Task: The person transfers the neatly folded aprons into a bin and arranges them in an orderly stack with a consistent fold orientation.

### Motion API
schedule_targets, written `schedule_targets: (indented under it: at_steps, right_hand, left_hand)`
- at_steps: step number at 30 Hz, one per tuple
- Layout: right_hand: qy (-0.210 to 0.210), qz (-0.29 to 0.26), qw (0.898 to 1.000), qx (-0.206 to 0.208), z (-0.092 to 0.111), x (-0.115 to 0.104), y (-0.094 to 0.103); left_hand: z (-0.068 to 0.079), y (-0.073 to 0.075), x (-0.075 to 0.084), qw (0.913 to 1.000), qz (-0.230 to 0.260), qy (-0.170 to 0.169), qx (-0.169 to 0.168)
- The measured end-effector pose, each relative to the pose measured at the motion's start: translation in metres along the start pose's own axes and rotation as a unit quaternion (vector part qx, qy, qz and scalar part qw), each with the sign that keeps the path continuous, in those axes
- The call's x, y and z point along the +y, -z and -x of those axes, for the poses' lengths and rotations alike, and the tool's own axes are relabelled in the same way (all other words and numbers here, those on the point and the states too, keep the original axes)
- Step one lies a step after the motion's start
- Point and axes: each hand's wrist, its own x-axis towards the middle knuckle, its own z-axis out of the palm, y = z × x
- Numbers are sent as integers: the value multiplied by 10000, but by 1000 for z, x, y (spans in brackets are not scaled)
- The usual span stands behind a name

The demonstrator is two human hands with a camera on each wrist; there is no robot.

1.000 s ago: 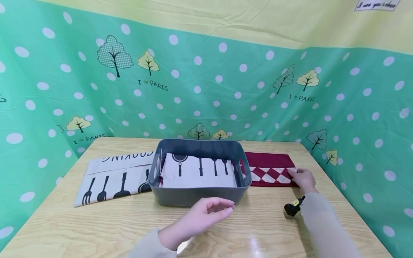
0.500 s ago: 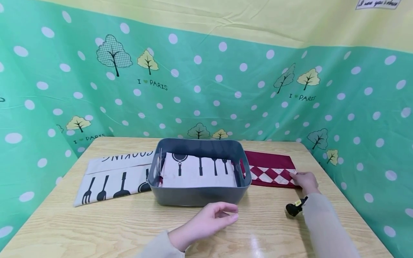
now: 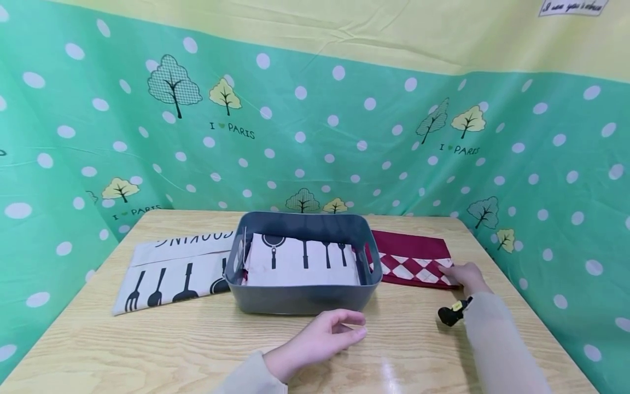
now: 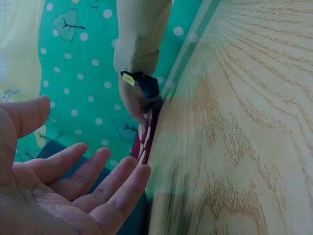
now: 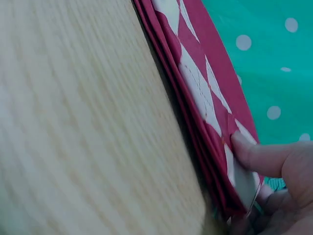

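On the table's right side lies a folded dark red cloth (image 3: pixel 410 243) with a band of red and white diamonds. My right hand (image 3: pixel 467 277) pinches its near right corner, thumb (image 5: pixel 266 157) on top and fingers underneath in the right wrist view. My left hand (image 3: pixel 325 336) hovers in front of the grey basket (image 3: pixel 305 300), fingers loosely bent and apart from everything; the left wrist view shows its palm (image 4: pixel 58 210) bare. Inside the basket sits a folded white cloth (image 3: pixel 300 273) printed with black kitchen utensils. The basket hides the red cloth's left end.
Left of the basket, partly behind it, lies another folded white cloth (image 3: pixel 172 273) with utensil prints and the lettering COOKING. A green dotted curtain (image 3: pixel 305 137) hangs behind and beside the wooden table (image 3: pixel 147 350). A black wrist camera (image 3: pixel 453 313) sits on the right wrist.
The red cloth's right end has shifted slightly toward me with my right hand. My left hand has drifted a little to the right and down. Basket and white cloths stay put.
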Motion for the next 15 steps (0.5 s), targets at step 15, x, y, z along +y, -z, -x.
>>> schedule_targets:
  at_steps: [15]
  right_hand:
    - [185,-869,9957,249,-1,26,13]
  left_hand:
    - [-4,-7,-5,9995,287,28,94]
